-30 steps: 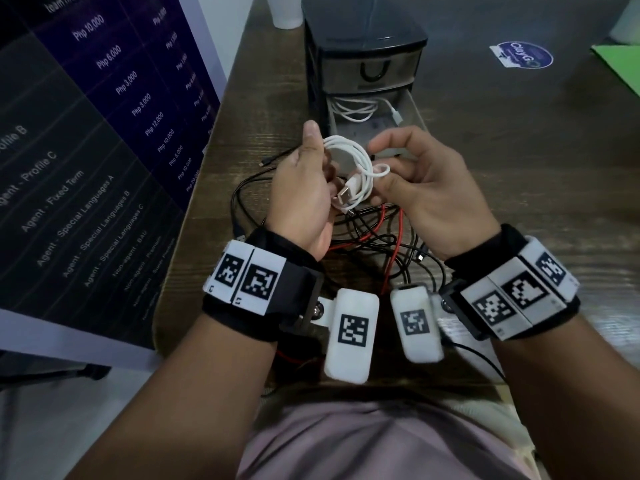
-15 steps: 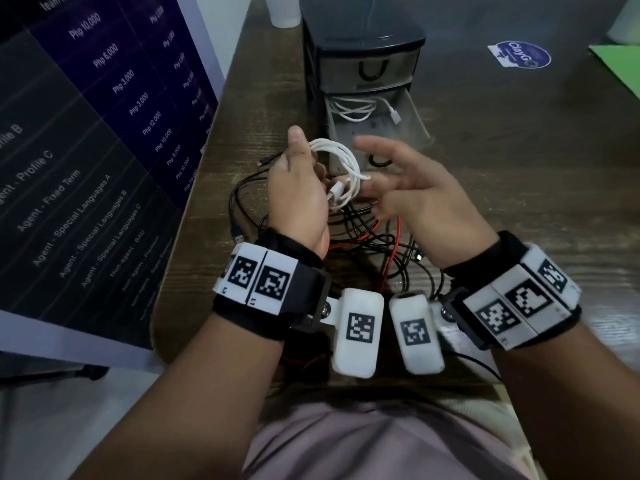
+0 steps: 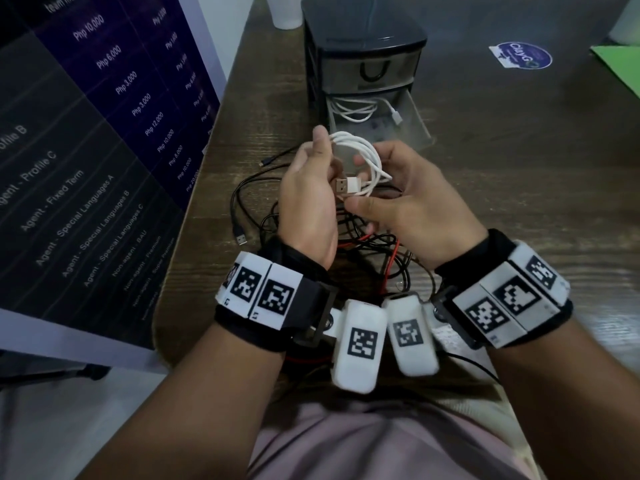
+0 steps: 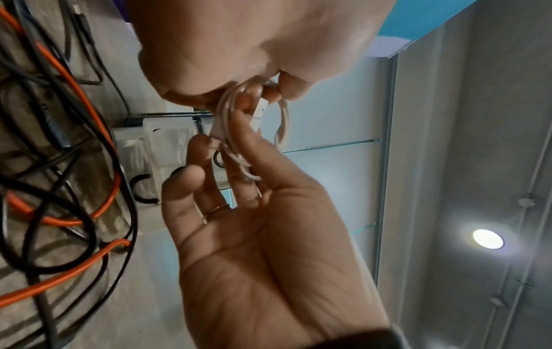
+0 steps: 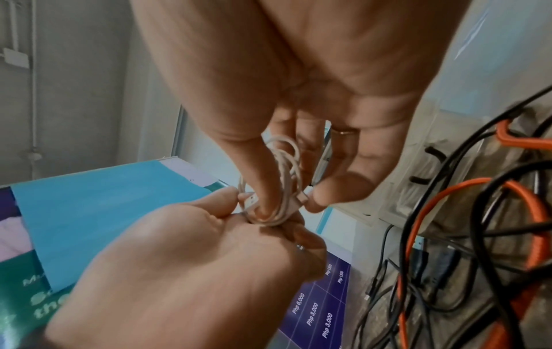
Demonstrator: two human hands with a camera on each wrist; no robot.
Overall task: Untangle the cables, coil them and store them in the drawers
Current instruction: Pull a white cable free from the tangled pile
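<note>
A coiled white USB cable (image 3: 367, 157) is held in the air between both hands, its metal plug (image 3: 343, 185) pointing left. My left hand (image 3: 327, 161) grips the coil's left side, thumb on top and fingers through the loops (image 4: 280, 122). My right hand (image 3: 370, 188) pinches the lower loops (image 5: 278, 212) beside the plug. Under the hands, tangled black and red cables (image 3: 349, 244) lie on the table. Just behind stands a black drawer unit (image 3: 363, 53). Its lower drawer (image 3: 419, 129) is open with another white cable (image 3: 353, 110) inside.
A dark price banner (image 3: 86, 133) leans along the table's left edge. A loose black USB plug (image 3: 241, 238) lies left of the tangle. At the back are a white cup (image 3: 284, 12), a round sticker (image 3: 521, 57) and a green sheet (image 3: 620, 64).
Half a second ago my right hand was off the coil with fingers spread; now it pinches the coil again. The plug has swung round to point left.
</note>
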